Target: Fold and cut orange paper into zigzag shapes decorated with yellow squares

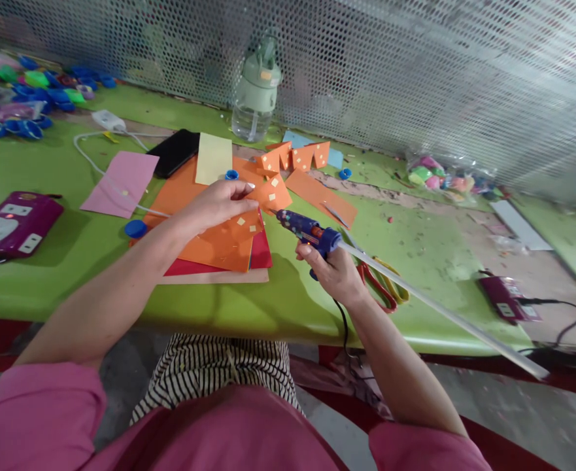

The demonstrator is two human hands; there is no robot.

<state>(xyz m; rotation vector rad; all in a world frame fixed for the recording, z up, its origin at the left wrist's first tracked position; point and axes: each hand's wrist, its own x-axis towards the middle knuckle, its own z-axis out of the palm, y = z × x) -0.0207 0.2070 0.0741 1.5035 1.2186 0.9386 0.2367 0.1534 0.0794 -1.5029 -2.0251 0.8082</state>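
My right hand (pixel 334 271) is wrapped round the grip of a blue glue gun (pixel 304 229), its nozzle pointing left. A long, whitish glue stick (pixel 439 304) runs out of the gun's back end toward the lower right. Close to the nozzle, my left hand (pixel 223 204) pinches a folded orange paper piece (pixel 274 194) dotted with small pale squares. Its thumb and fingertips partly cover the paper. Beneath this hand lie orange sheets (pixel 219 252) on top of red paper (pixel 263 252). Another folded orange strip (pixel 310 156) with pale squares stands just behind.
Scissors (pixel 378 284) with red and yellow handles lie right of the gun. Behind are a water bottle (pixel 258 91), a black phone (pixel 177 152) and a blue bottle cap (pixel 345 174). Purple power sockets (pixel 16 222) sit at left; another socket block (pixel 506 297) is at right.
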